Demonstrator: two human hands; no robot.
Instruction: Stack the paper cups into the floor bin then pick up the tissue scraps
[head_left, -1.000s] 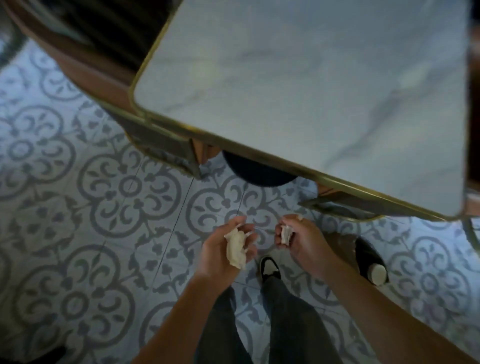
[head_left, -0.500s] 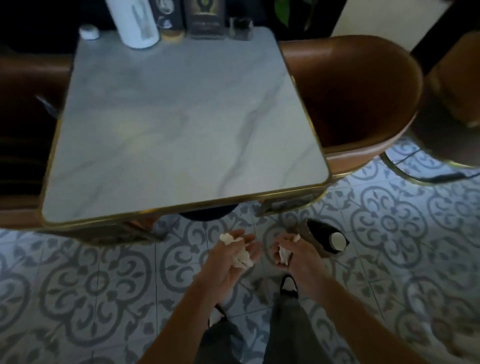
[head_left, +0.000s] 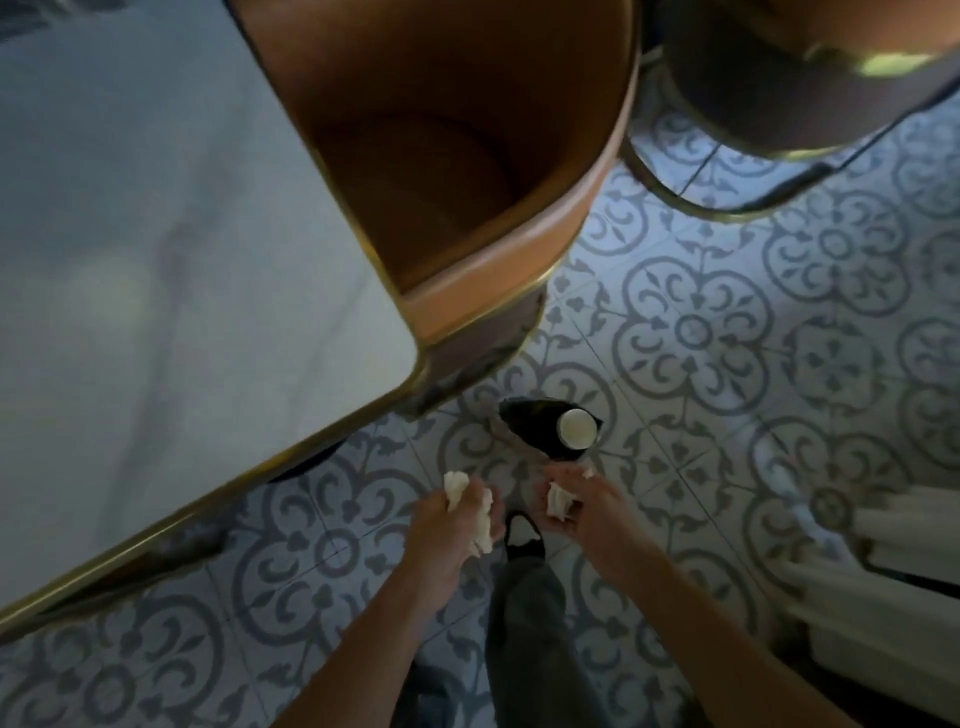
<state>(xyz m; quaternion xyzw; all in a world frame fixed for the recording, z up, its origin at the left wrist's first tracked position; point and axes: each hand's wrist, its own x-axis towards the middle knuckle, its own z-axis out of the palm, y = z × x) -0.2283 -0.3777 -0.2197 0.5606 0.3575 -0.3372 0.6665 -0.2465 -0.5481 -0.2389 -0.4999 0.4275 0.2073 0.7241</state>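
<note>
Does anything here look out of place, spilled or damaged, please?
Nothing stands out. The left hand and right hand each hold crumpled tissue, and the cups sit in the black bin on the floor. No scraps or spills show on the visible tiles.

The floor (head_left: 727, 332) is pale tile patterned with grey floral medallions. The table (head_left: 156, 234) is white marble, faintly grey-veined, edged in gold. The chair (head_left: 467, 156) is tan-brown (also gold-trimmed). White tissue scraps (head_left: 480, 519) and a black floor bin (head_left: 535, 426) holding white paper cups (head_left: 576, 427).
</note>
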